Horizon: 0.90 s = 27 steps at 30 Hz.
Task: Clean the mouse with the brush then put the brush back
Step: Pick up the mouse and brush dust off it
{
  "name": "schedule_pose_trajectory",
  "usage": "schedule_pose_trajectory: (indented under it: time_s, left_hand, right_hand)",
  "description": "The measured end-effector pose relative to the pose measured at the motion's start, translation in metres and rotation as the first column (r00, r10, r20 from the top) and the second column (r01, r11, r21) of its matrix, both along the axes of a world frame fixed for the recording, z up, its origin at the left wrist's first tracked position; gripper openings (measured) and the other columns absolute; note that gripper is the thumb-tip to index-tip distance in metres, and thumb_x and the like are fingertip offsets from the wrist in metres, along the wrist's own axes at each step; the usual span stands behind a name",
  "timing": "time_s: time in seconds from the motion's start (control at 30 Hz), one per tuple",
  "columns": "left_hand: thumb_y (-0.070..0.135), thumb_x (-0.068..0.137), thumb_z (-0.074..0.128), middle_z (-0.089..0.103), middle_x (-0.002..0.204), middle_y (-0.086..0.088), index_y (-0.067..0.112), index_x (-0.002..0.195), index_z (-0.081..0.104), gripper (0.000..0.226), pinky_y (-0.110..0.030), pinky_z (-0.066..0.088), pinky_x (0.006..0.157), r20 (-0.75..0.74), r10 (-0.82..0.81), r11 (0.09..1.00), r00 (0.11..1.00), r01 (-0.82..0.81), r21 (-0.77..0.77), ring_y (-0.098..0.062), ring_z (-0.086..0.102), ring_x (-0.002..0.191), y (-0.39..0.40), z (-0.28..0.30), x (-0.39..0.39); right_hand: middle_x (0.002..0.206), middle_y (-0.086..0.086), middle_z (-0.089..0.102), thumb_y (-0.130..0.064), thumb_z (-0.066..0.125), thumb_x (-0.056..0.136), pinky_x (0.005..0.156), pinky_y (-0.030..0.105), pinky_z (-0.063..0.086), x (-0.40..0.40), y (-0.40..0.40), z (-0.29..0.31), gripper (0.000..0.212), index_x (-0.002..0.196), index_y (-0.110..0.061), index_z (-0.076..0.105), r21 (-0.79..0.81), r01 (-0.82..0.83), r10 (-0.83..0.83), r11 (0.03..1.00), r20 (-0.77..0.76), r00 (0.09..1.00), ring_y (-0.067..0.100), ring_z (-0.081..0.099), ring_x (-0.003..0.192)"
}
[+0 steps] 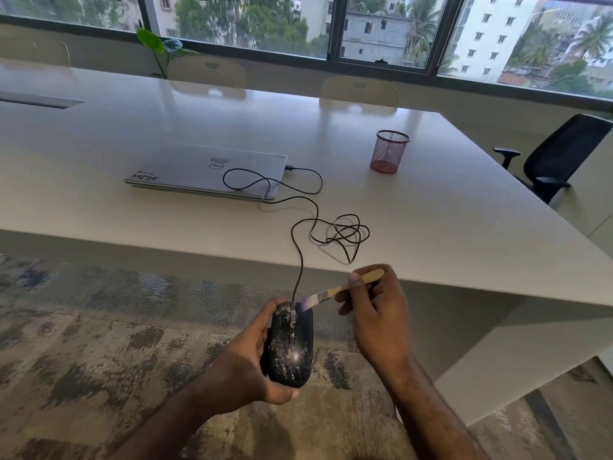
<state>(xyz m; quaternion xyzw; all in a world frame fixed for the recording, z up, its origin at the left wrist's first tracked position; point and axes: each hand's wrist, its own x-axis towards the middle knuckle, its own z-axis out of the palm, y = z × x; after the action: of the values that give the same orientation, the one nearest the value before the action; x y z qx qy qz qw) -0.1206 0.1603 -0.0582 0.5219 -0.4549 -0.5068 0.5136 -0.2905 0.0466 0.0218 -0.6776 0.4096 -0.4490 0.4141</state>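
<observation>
**Brush tip on the front of the mouse, held off the worktop**

Your left hand (247,363) is nearest to you, wrapped around the mouse (292,346) from its left side, thumb along the near end and fingertips curled over the far end. You hold the mouse in the air above the patterned carpet (99,327), in front of the worktop edge, not resting on anything. Its black shell is speckled all over with pale dust or flecks.

Just to the right, your right hand (373,313) pinches the wooden handle of the brush (335,291) between thumb and fingers. The brush slants down to the left, and its bristles, blurred in the picture, touch the front end of the mouse beside where the cable (300,254) leaves it.

The black cable rises from the mouse over the worktop (447,210) edge, lies in a loose tangle near that edge, then loops across the lid of a closed silver laptop (199,169) and plugs into its right side.

Further back and to the right of the laptop, a red mesh pen cup (390,151) stands upright, well apart from the hands.

Beyond the worktop are pale chair backs (360,91), a black office chair (560,154) at the right, a leafy plant (159,44) and windows.
</observation>
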Motion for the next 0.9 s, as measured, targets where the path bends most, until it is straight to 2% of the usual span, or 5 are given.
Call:
schedule_pose_trajectory:
  time_s: [0.1, 0.23, 0.63, 0.77, 0.9]
  left_hand:
    - [-0.014, 0.053, 0.093, 0.066, 0.131, 0.012, 0.056, 0.139, 0.044, 0.121, -0.029, 0.058, 0.091, 0.003, -0.007, 1.000, 1.000, 0.007, -0.005, -0.014, 0.062, 0.127, 0.000, 0.000, 0.000]
    - [-0.014, 0.053, 0.093, 0.067, 0.130, 0.014, 0.063, 0.132, 0.048, 0.119, -0.030, 0.059, 0.090, -0.013, 0.014, 1.000, 1.000, -0.014, 0.003, -0.014, 0.064, 0.125, 0.001, 0.001, -0.001]
    - [-0.012, 0.053, 0.093, 0.067, 0.129, 0.014, 0.062, 0.134, 0.046, 0.119, -0.030, 0.059, 0.090, 0.003, 0.013, 1.000, 1.000, -0.013, 0.019, -0.016, 0.065, 0.123, 0.002, 0.005, -0.003]
    - [-0.017, 0.054, 0.091, 0.068, 0.126, 0.015, 0.064, 0.131, 0.048, 0.119, -0.028, 0.059, 0.088, -0.010, 0.016, 1.000, 1.000, -0.015, 0.026, -0.014, 0.066, 0.122, 0.002, 0.007, -0.005]
    - [-0.020, 0.054, 0.087, 0.069, 0.123, 0.018, 0.061, 0.131, 0.046, 0.119, -0.027, 0.059, 0.085, -0.031, 0.038, 0.998, 0.999, -0.036, 0.048, -0.010, 0.067, 0.119, 0.003, 0.007, -0.005]
  right_hand:
    - [0.074, 0.007, 0.071, -0.014, 0.052, 0.103, 0.060, 0.037, 0.058, -0.003, -0.001, 0.002, 0.008, 0.096, -0.012, 0.056, 0.003, 0.009, -0.009, 1.000, 0.047, 0.999, 0.021, 0.068, 0.063]
    - [0.070, 0.011, 0.071, -0.011, 0.051, 0.103, 0.051, 0.020, 0.049, -0.007, -0.004, 0.004, 0.011, 0.094, -0.010, 0.055, 0.061, -0.131, 0.130, 0.990, 0.015, 0.991, 0.013, 0.065, 0.055]
    - [0.074, 0.009, 0.072, -0.013, 0.052, 0.103, 0.056, 0.022, 0.053, -0.009, -0.013, 0.012, 0.010, 0.093, -0.013, 0.055, 0.031, -0.238, 0.240, 0.971, -0.066, 0.969, 0.017, 0.067, 0.060]
    - [0.075, 0.012, 0.071, -0.010, 0.052, 0.103, 0.054, 0.016, 0.049, -0.009, -0.017, 0.011, 0.012, 0.092, -0.014, 0.056, 0.014, -0.197, 0.197, 0.980, 0.032, 0.980, 0.014, 0.067, 0.061]
    - [0.072, 0.010, 0.071, -0.013, 0.053, 0.103, 0.057, 0.030, 0.056, -0.016, -0.022, 0.010, 0.012, 0.091, -0.015, 0.057, 0.064, -0.326, 0.329, 0.943, -0.038, 0.944, 0.021, 0.067, 0.060]
